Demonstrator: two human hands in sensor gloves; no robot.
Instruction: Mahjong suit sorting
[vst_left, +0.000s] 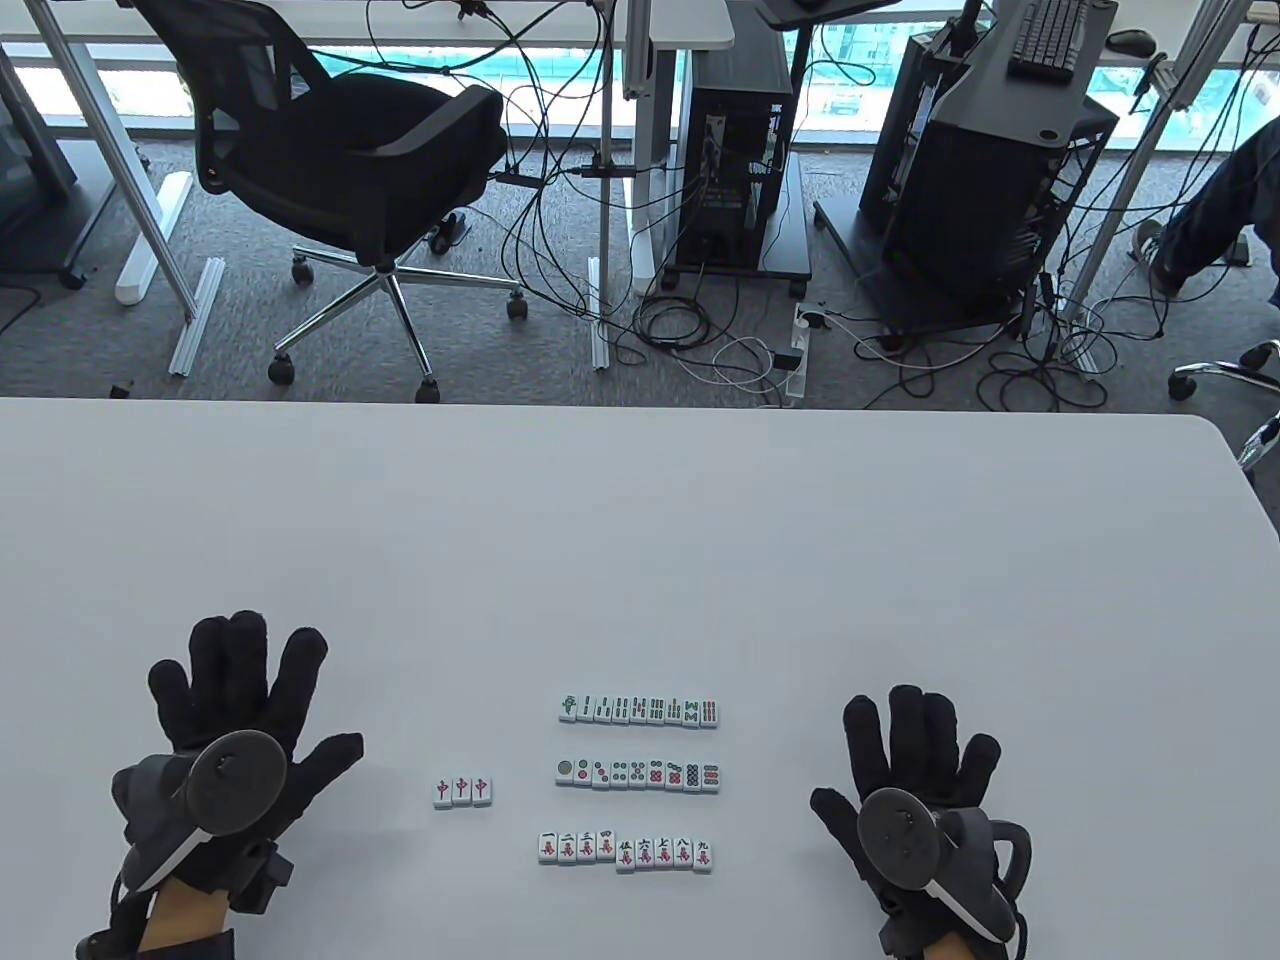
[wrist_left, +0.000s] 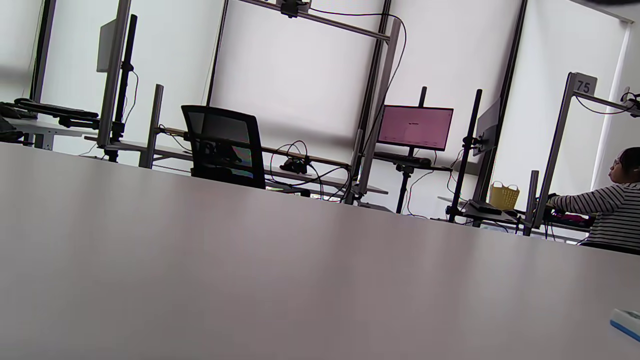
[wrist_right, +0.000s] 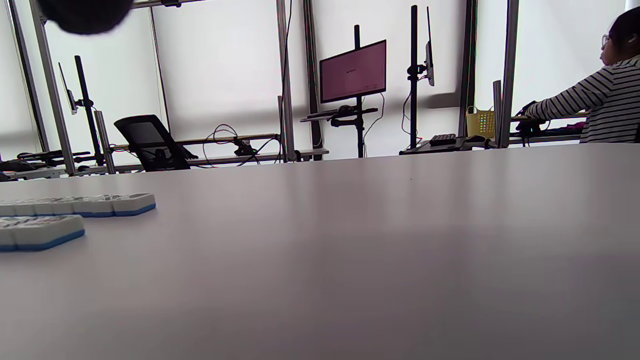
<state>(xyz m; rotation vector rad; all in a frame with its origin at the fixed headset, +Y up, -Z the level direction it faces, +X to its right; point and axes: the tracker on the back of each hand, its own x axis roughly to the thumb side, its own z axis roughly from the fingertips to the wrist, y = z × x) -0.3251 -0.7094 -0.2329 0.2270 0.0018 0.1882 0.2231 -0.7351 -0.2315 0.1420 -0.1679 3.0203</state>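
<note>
**Grey table, tiles sorted between flat hands**

Pale grey table (vst_left: 640, 520) carries mahjong tiles (vst_left: 638, 778) in three rows between the hands. Left hand (vst_left: 235, 740) and right hand (vst_left: 915, 790) lie flat, fingers spread, holding nothing. Beyond their fingertips stands an office chair (vst_left: 350, 170).

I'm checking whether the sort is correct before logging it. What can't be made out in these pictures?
- Right wrist view: tile faces of the two rows are unreadable, seen edge-on and cut off by the left edge.
- Left wrist view: only one tile corner shows at the right edge.
- Table view: small marks on the bamboo row are too small to verify.
- Wrist views: the left hand does not show; of the right hand only a dark blur.
</note>
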